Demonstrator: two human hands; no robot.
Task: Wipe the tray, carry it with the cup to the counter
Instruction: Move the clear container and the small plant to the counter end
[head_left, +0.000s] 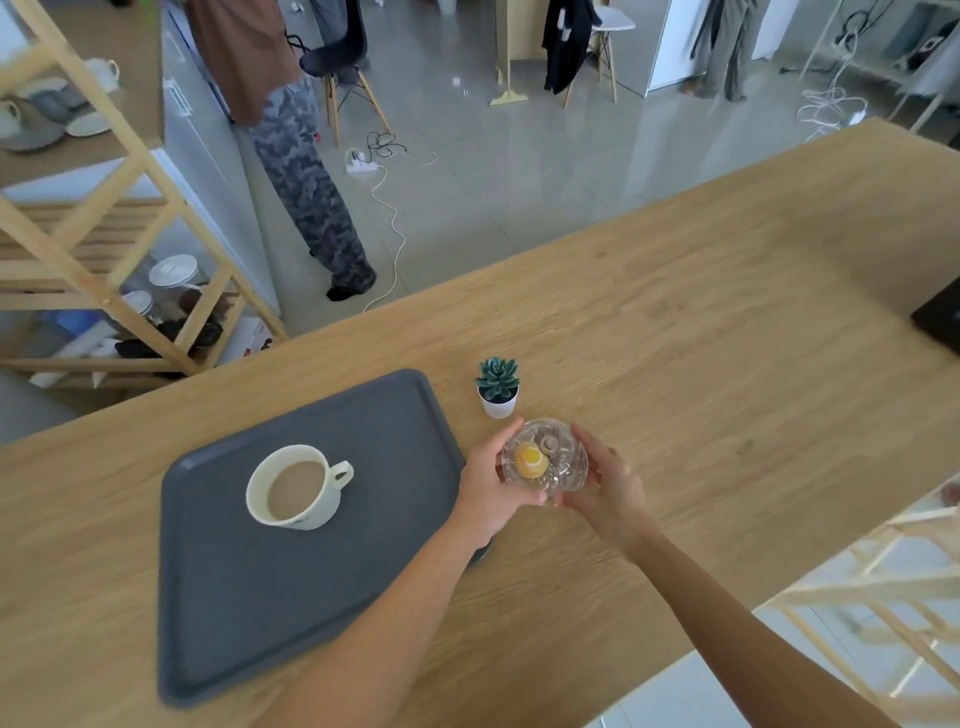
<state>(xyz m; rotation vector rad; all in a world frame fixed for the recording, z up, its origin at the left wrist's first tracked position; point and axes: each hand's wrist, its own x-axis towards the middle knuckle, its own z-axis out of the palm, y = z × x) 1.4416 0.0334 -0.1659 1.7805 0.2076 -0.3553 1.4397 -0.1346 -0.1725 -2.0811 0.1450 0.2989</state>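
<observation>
Wooden table (675, 322) runs diagonally across view. Dark grey tray (249, 587) lies flat on it at about 8 o'clock from frame centre, rounded corners, raised rim. White cup (296, 488) with handle pointing toward 3 o'clock stands upright on the tray's far-middle part, filled with light brown milky drink.

Clear glass bowl (545, 462) sits just off the tray's right edge, at 3 o'clock from the cup, holding a small yellow-topped pastry and some unclear pieces. Both hands grasp it: left hand (488, 488) cups the bowl's left side, fingers curled around the rim, forearm crossing over the tray's near-right corner; right hand (608, 483) wraps the right side, thumb on the upper rim. Whether the bowl is resting on the table or lifted, cannot tell.

Small potted succulent (497, 387) in white pot stands upright at 12 o'clock from the bowl, near it, just beside the tray's far-right corner, not touching either.

Black object (940, 317) cut off at frame's right edge, on the table at 3 o'clock. Wooden shelf rack (104, 270) at 10 o'clock with jars and dishes. Another person's legs in patterned trousers (306, 182) stand on the tiled floor at 11 o'clock; white cable (389, 218) trails on floor beside them.
</observation>
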